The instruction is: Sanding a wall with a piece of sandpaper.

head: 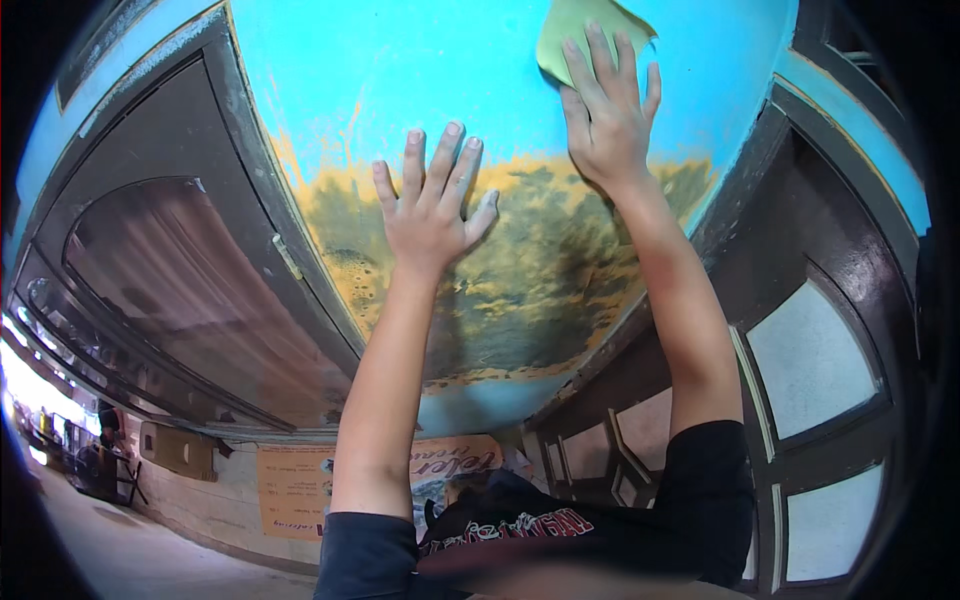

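Observation:
My right hand (611,112) presses a greenish-yellow sheet (559,41), perhaps sandpaper or cloth, flat against a bright turquoise painted wall (450,67). Its fingers are spread over the sheet, whose right edge curls up. Lower and to the left, my left hand (433,199) rests on the wall with fingers apart and nothing in it; pale dust shows on its fingertips. Its palm lies over the border between the turquoise paint and a worn patch (525,277) of orange-yellow and dark grey. Both arms reach up the wall.
At the left stands a dark door (232,195) with a curtained glass pane and a hinge. Dark-framed panelled doors (817,360) stand at the right. Below left are a printed banner (289,487), a tan plastic object (176,450) by a pale wall, and a black fan (88,461).

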Demonstrator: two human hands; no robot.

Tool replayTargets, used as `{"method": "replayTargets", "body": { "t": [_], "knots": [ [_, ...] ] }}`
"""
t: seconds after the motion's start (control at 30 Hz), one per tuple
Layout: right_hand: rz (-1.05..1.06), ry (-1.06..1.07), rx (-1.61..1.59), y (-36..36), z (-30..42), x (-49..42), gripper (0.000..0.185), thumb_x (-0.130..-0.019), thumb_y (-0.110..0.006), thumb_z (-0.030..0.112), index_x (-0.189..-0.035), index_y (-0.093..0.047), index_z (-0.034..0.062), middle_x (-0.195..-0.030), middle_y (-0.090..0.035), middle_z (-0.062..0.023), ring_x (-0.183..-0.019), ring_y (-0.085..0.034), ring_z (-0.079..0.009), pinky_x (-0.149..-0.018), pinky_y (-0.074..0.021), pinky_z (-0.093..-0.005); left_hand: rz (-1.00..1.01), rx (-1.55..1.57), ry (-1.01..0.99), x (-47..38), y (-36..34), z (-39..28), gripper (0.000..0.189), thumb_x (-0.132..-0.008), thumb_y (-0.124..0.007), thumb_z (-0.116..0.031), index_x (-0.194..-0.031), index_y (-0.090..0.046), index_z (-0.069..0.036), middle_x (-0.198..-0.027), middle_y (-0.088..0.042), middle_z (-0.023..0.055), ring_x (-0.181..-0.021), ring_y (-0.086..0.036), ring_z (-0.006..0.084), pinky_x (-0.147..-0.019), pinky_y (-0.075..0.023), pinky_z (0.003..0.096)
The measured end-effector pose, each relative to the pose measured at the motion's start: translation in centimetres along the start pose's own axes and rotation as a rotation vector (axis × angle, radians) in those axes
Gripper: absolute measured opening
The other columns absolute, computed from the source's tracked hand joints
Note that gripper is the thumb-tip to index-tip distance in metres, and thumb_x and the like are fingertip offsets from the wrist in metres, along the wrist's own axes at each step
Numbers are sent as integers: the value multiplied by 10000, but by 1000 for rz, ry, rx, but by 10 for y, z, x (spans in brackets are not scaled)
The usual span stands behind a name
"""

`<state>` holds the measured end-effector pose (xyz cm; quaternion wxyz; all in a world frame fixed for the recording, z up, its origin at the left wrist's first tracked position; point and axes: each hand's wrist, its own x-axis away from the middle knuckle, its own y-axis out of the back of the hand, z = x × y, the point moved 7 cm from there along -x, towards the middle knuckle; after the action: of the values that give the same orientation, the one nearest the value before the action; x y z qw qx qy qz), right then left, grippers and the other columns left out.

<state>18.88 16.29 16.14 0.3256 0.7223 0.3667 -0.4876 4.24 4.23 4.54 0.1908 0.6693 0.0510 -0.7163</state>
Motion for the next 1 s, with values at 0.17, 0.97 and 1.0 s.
{"method": "replayTargets", "body": {
  "t": [0.17,0.97,1.0],
  "knots": [
    [87,-11,3,2,9,-51,467,-1026,-504,230,-1467,-559,89,-1627,-393,-128,-1519,-294,-402,-1235,-121,-580,-9,3,1,2,-1,5,627,-876,-647,-513,-1450,-591,-267,-1613,-436,-16,-1546,-285,304,-1258,-36,573],
    [80,41,-30,-3,24,13,488,-980,-612,237,-1466,-581,258,-1585,-473,-14,-1493,-370,-300,-1215,-138,-554,-5,-6,26,2,-1,3,647,-848,-633,-531,-1454,-577,-309,-1604,-446,-49,-1530,-325,282,-1255,-54,591],
    [100,37,-21,-4,24,22,495,-976,-620,273,-1469,-573,286,-1585,-469,14,-1498,-362,-268,-1221,-128,-551,-1,-3,23,1,-2,2,647,-848,-633,-534,-1454,-577,-313,-1607,-442,-49,-1531,-322,281,-1255,-55,593]
  ]
}}
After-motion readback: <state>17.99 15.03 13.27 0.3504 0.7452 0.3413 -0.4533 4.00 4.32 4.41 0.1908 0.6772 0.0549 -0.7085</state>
